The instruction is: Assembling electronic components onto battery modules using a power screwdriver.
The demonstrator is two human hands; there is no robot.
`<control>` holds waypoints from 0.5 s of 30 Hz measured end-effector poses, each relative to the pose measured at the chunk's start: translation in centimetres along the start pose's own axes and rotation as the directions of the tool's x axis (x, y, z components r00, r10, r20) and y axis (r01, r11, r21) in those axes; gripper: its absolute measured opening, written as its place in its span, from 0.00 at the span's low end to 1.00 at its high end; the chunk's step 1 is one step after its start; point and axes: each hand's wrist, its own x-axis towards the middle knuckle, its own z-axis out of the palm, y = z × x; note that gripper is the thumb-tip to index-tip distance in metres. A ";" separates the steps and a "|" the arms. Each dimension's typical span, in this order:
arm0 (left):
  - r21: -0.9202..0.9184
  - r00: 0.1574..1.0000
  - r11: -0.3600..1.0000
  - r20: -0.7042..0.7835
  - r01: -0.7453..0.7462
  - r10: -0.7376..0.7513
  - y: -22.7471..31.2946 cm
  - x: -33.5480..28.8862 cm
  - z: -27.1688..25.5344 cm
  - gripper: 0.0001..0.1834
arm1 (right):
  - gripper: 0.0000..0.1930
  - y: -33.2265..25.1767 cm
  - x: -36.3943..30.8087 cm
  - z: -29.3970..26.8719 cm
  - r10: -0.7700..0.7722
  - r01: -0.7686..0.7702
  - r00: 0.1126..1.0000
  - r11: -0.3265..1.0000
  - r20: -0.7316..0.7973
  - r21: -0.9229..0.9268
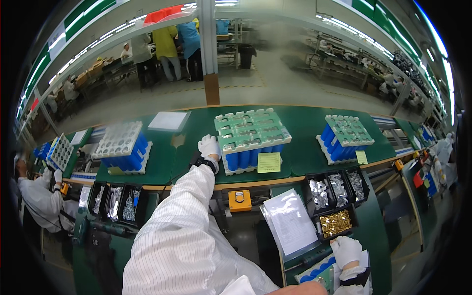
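Observation:
My left hand (210, 148), in a white glove with a dark wrist strap, reaches forward to the left side of the middle battery pack (253, 130). Its fingers are extended beside the pack; whether they press on it is unclear. That pack has blue cells under a pale green plate with metal strips, and a yellow label (269, 162) hangs on its front. At the lower right my gloved right hand (346, 250) has curled fingers, just below a black bin of brass screws (336, 223). Under it lies a partly hidden blue-celled pack (319, 269). Anything between those fingers is hidden.
Similar packs stand at the left (124, 147) and right (345, 137) on the green bench. Black bins of metal parts (337, 191), papers in a sleeve (290, 223), a yellow button box (240, 200) and a power screwdriver (110, 227) are nearby. A co-worker (44, 201) sits at left.

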 end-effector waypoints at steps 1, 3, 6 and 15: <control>0.020 1.000 1.000 0.007 -0.021 0.021 0.0 0.2 0.3 0.08 | 0.13 -0.1 0.0 -0.2 -0.004 0.004 1.000 1.000 0.003 -0.010; 0.053 0.998 0.997 -0.003 -0.063 0.063 -0.6 0.8 1.1 0.09 | 0.13 -0.1 0.1 -0.3 -0.028 0.028 1.000 0.999 -0.002 -0.029; -0.011 0.992 0.999 0.121 0.034 -0.032 -0.6 2.8 2.6 0.08 | 0.15 -0.2 -0.2 -0.6 -0.018 0.018 1.000 0.999 -0.003 -0.051; -0.856 0.998 0.513 0.060 0.062 -0.020 -4.1 4.5 6.4 0.11 | 0.17 0.8 0.3 -0.5 -0.023 0.023 0.997 1.000 0.069 0.011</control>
